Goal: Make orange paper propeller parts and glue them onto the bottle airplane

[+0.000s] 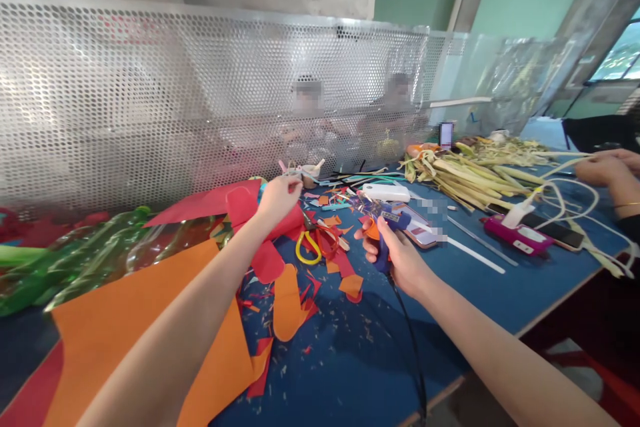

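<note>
Clasping a glue gun (397, 219) inside the curled fingers of our right hand (403, 257), we hold our left hand (280, 199) beside a cup (311, 177), fingertips bunched, though we cannot tell whether they pinch anything.

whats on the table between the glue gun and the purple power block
In the head view, a phone, a white strip and a thin grey strip lie between the glue gun and the purple power block.
</note>
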The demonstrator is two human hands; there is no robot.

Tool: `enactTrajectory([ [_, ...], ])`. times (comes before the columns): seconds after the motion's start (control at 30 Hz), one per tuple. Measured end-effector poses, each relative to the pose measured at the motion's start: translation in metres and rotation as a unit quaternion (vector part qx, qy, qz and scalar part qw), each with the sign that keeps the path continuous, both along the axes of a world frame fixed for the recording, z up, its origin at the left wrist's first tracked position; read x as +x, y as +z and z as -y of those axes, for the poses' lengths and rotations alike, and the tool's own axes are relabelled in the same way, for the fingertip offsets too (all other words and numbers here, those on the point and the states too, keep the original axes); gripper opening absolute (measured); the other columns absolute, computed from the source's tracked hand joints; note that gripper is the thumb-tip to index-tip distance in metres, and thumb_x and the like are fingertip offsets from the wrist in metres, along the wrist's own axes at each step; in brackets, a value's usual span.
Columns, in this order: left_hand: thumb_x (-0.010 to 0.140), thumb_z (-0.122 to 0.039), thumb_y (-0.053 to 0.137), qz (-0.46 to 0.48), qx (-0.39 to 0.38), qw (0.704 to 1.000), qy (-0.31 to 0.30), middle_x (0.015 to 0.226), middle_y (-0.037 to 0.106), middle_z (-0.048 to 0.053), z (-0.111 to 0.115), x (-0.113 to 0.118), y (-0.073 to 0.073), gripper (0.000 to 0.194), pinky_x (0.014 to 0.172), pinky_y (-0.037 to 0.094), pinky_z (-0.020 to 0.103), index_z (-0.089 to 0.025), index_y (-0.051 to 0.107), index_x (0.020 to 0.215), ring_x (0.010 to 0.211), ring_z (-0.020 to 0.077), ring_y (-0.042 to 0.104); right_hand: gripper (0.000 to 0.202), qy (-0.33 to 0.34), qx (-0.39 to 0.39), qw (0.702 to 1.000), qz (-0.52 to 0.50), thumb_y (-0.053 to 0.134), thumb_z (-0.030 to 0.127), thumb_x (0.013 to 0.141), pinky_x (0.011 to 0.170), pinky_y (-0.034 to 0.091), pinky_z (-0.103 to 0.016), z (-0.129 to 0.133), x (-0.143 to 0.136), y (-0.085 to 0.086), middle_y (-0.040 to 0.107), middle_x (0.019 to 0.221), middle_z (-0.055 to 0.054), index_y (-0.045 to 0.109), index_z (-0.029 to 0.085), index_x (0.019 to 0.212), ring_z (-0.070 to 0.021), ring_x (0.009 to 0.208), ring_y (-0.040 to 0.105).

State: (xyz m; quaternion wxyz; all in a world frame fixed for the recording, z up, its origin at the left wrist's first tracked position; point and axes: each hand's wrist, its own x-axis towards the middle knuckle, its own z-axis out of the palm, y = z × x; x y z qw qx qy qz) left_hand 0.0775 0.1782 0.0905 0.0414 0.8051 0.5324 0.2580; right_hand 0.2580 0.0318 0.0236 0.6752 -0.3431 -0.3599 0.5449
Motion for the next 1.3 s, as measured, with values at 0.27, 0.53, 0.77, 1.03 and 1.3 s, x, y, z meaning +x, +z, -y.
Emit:
enactTrajectory([
  [0.27, 0.087, -0.031, 0.055, 0.034, 0.040, 0.977, 0.205, 0.091, 0.070, 0.013, 0.036, -0.102, -0.002, 0.022, 0.088, 0.047, 0.041, -0.013, 0.064, 0.096, 0.098, 0.0313, 0.064, 0.040, 0.016, 0.010, 0.987, 0.160, 0.060, 0.059, 0.079, 0.048, 0.039, -0.023, 0.003, -0.004, -0.008, 0.063, 0.077, -0.002, 0.059, 0.019, 0.080, -0.0093, 0.053, 0.045],
  [0.53, 0.090, -0.031, 0.059, 0.070, -0.049, 0.979, 0.184, 0.116, 0.061, 0.008, 0.029, -0.123, -0.038, 0.030, 0.082, 0.053, 0.043, -0.017, 0.057, 0.116, 0.098, 0.0225, 0.062, 0.049, 0.045, 0.012, 0.947, 0.318, 0.049, 0.066, 0.081, 0.048, 0.038, -0.024, 0.004, -0.015, -0.005, 0.049, 0.055, 0.005, 0.056, 0.017, 0.081, -0.0109, 0.047, 0.050],
  [0.77, 0.086, -0.026, 0.060, 0.158, -0.027, 0.983, 0.094, 0.097, 0.068, 0.004, 0.022, -0.129, -0.052, 0.035, 0.079, 0.053, 0.038, -0.020, 0.053, 0.120, 0.083, 0.0202, 0.067, 0.033, 0.100, 0.039, 0.877, 0.469, 0.053, 0.045, 0.087, 0.049, 0.041, -0.023, 0.006, -0.046, 0.025, 0.052, 0.045, 0.005, 0.052, 0.019, 0.067, -0.0116, 0.043, 0.053],
  [1.03, 0.071, -0.025, 0.066, 0.223, 0.008, 0.975, -0.018, 0.084, 0.070, -0.001, 0.018, -0.123, -0.064, 0.051, 0.071, 0.054, 0.033, -0.024, 0.054, 0.121, 0.072, 0.0209, 0.068, 0.028, 0.104, 0.035, 0.845, 0.523, 0.050, 0.034, 0.093, 0.044, 0.041, -0.019, -0.037, -0.086, 0.046, 0.052, 0.045, 0.005, 0.051, 0.019, 0.068, -0.0106, 0.039, 0.054],
  [1.3, 0.073, -0.016, 0.060, 0.250, 0.020, 0.968, -0.012, 0.093, 0.068, 0.001, 0.014, -0.121, -0.072, 0.049, 0.075, 0.052, 0.033, -0.022, 0.053, 0.121, 0.076, 0.0197, 0.065, 0.030, 0.094, 0.014, 0.852, 0.515, 0.047, 0.035, 0.094, 0.040, 0.038, -0.018, -0.060, -0.106, 0.038, 0.052, 0.044, 0.005, 0.050, 0.019, 0.069, -0.0098, 0.037, 0.053],
])
